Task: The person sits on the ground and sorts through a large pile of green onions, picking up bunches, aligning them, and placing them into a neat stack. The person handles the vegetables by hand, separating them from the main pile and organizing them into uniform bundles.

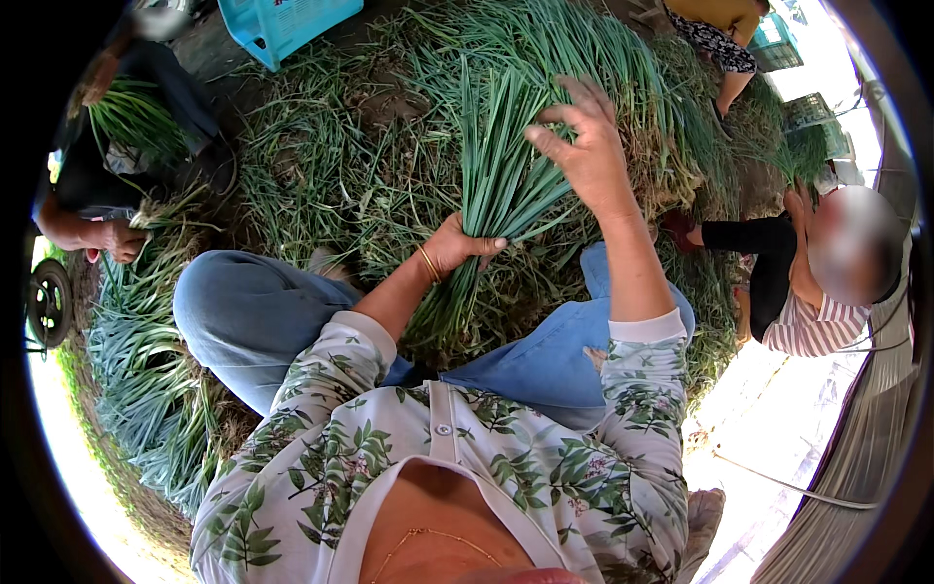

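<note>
My left hand (461,250) is closed around a bunch of long green leafy stalks, like scallions or Chinese chives (500,160), held between my knees. The leaf ends fan out away from me, and the lower part hangs below my fist. My right hand (584,142) is raised beside the right edge of the fanned leaves, its fingers apart and slightly blurred. Nothing shows in its grasp. Beyond it lies a large pile of the same leafy stalks (620,73), with pale brown root ends towards the right.
Loose leaves and trimmings (314,160) cover the ground around my legs. Another pile of stalks (146,365) lies at left. A turquoise plastic crate (292,29) stands at the top. Co-workers sit at left (124,237) and right (773,248); another person (719,36) is at upper right.
</note>
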`<state>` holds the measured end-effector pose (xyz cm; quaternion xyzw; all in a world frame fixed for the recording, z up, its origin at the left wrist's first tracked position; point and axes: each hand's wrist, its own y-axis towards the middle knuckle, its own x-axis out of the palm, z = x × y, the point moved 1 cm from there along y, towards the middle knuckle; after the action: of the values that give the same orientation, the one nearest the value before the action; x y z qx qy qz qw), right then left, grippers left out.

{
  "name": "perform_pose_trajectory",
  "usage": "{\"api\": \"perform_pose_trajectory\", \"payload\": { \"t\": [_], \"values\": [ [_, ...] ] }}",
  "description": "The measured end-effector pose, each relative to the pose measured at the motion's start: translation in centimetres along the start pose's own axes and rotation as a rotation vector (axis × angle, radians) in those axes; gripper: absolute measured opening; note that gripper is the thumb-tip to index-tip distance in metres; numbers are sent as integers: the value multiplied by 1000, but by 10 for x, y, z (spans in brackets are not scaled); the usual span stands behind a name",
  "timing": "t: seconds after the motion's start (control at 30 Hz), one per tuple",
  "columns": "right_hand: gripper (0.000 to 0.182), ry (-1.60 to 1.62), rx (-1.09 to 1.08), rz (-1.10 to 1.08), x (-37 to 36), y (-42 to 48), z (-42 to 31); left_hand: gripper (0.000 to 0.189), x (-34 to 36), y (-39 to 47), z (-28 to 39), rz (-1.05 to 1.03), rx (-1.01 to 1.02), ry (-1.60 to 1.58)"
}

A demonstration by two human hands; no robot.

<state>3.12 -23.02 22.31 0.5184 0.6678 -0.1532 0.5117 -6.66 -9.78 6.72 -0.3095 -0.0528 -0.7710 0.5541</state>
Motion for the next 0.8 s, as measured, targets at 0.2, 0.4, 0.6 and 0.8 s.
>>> {"api": "perform_pose_trajectory", "payload": {
  "t": [0.2,0.4,0.6,0.8],
  "values": [
    [31,113,17,-54,16,-7,13,25,-2,1,-4,-28,-3,-20],
    [24,-152,-35,-34,8,-18,23,30,-13,0,-5,-4,-30,-162],
    [26,-200,191,235,3,-18,35,21,-8,1,-4,4,3,-199],
    [15,252,122,383,-27,-13,25,25,-7,2,-8,95,-76,-136]
  ]
}}
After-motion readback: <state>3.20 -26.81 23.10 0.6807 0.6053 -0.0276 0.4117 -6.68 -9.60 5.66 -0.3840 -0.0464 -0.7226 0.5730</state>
